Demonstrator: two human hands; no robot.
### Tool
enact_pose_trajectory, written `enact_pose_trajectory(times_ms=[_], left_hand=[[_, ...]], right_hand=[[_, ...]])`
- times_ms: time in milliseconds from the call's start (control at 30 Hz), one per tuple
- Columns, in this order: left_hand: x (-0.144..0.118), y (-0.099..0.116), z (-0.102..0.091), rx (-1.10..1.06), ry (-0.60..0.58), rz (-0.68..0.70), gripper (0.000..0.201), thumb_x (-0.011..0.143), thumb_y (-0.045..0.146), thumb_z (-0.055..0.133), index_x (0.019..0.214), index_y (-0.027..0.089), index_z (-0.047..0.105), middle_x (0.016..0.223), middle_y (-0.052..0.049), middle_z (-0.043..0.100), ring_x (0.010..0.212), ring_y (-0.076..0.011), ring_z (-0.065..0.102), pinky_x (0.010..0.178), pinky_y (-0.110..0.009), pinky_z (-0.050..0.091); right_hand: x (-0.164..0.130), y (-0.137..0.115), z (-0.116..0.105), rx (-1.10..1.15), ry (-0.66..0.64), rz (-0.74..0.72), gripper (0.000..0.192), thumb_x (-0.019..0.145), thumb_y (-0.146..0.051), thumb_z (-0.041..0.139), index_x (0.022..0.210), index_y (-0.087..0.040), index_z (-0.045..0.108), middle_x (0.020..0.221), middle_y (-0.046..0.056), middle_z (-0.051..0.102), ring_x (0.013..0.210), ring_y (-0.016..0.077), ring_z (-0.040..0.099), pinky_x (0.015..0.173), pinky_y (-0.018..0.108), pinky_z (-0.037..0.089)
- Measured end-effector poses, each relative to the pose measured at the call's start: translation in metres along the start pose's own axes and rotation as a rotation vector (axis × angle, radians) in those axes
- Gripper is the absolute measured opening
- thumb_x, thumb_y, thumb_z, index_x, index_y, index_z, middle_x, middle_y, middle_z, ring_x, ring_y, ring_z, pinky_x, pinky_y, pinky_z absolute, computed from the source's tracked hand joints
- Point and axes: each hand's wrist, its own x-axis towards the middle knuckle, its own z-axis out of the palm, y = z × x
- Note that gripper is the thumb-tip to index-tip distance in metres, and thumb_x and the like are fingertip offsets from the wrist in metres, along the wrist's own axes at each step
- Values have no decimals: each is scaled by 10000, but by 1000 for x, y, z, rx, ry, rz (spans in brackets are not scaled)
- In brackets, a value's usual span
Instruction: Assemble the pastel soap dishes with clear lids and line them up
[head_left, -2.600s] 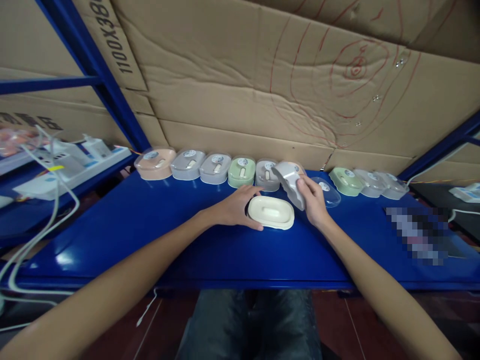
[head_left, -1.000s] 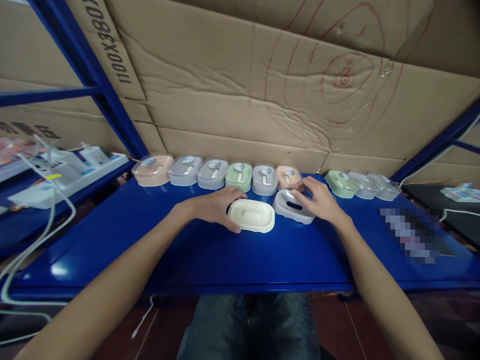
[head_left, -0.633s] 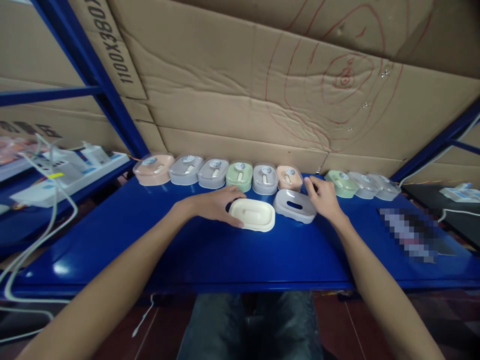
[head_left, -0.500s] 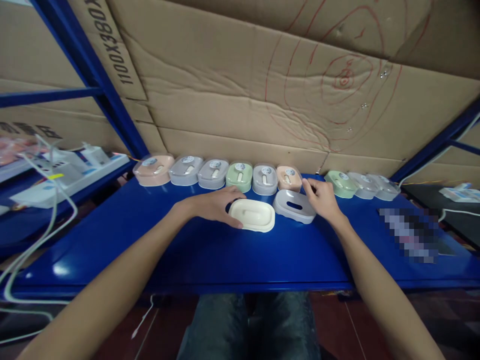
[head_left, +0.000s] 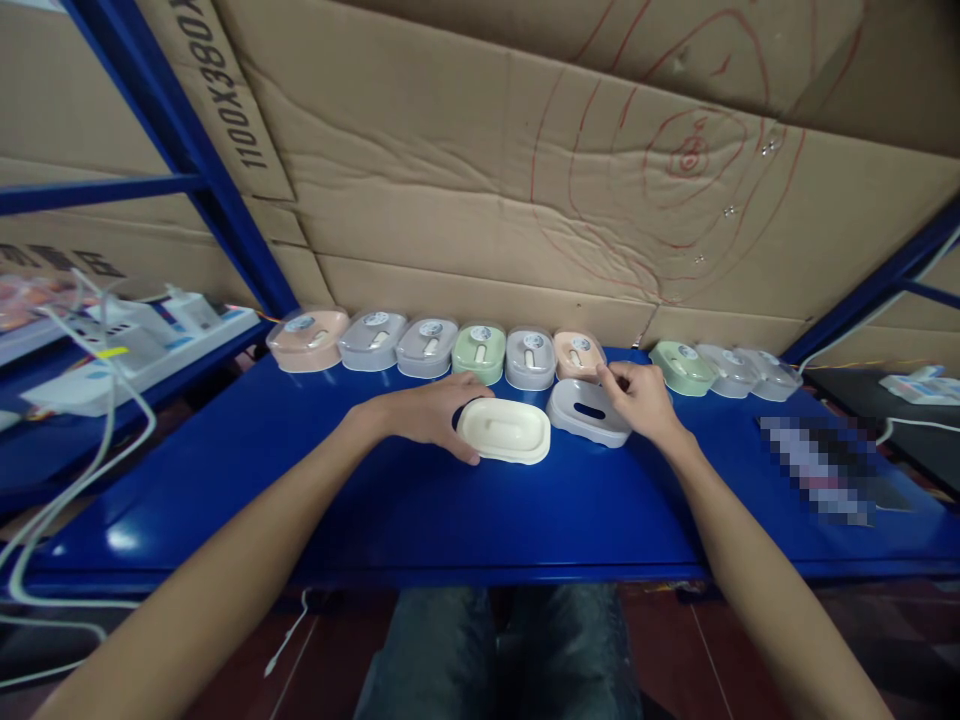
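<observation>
- Left hand [head_left: 431, 413]: resting on the blue tabletop [head_left: 420, 510], fingers curled loosely around the left end of the cream soap-dish tray [head_left: 504, 431]; thumb at its near edge, so the hand steadies rather than lifts it.
- Cream soap-dish tray: lying flat, open side up, near the middle of the tabletop, just in front of the back row.
- Right hand [head_left: 643, 402]: fingers bent, tips touching the far right edge of the grey soap-dish base [head_left: 587, 412]; whether they pinch it cannot be told.
- Grey soap-dish base: flat on the tabletop, just beside the cream tray on its right, a dark slot showing in its top.
- Back row: lidded soap boxes along the cardboard wall [head_left: 480, 180], among them a peach box [head_left: 307, 338], a green box [head_left: 478, 351] and a second peach box [head_left: 578, 354] just behind the grey base.
- Far left: white power strips [head_left: 127, 345] with cables on a neighbouring shelf.
</observation>
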Motion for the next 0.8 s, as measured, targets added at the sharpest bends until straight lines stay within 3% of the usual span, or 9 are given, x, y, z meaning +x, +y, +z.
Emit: enact_pose_trajectory(times_ms=[133, 233, 333, 400, 500, 800], left_hand=[[0, 1, 0, -5, 10, 7, 825, 729, 631, 925, 1397, 248, 629, 1299, -74, 614, 1268, -349, 578, 1106, -441, 457], [0, 3, 0, -16, 22, 5, 818, 722, 618, 928, 1392, 249, 638, 1298, -80, 628, 1266, -361, 586, 1106, -459, 463], [0, 3, 0, -22, 29, 7, 806, 713, 596, 933, 1382, 245, 653, 1300, -83, 642, 1266, -367, 592, 1105, -463, 462], [0, 3, 0, -25, 32, 11, 803, 713, 587, 934, 1382, 242, 654, 1306, -82, 644, 1270, -365, 589, 1111, -460, 456], [0, 2, 0, -18, 26, 16, 810, 724, 598, 928, 1391, 242, 639, 1321, -81, 637, 1275, -357, 580, 1113, -451, 451], [1, 3, 0, -28, 21, 2, 803, 709, 592, 927, 1369, 230, 649, 1298, -82, 636, 1271, -358, 584, 1110, -456, 451]], right_hand=[[-1, -3, -2, -6, -14, -17, 536, 1044, -520, 521, 610, -252, 355, 534, -21, 422, 530, 155, 406, 599, 343, 298], [-2, -6, -6, -11, -37, -110, 433, 959, -511, 682, 699, -255, 447, 635, -15, 522, 604, 176, 493, 646, 344, 388], [-3, -9, -9, -7, -111, -232, 348, 904, -555, 787, 943, -247, 629, 961, 72, 681, 907, 274, 645, 837, 417, 527], [-5, -8, -9, -1, -181, -264, 421, 890, -584, 819, 1112, -254, 681, 1158, 121, 684, 1111, 344, 649, 976, 504, 549], [-8, -4, -6, -1, -264, -257, 521, 858, -602, 861, 1231, -280, 691, 1289, 133, 656, 1237, 387, 634, 1084, 584, 531], [-10, 7, 0, -17, -363, -240, 668, 786, -552, 943, 1326, -270, 671, 1393, 146, 616, 1196, 369, 684, 1033, 560, 582]])
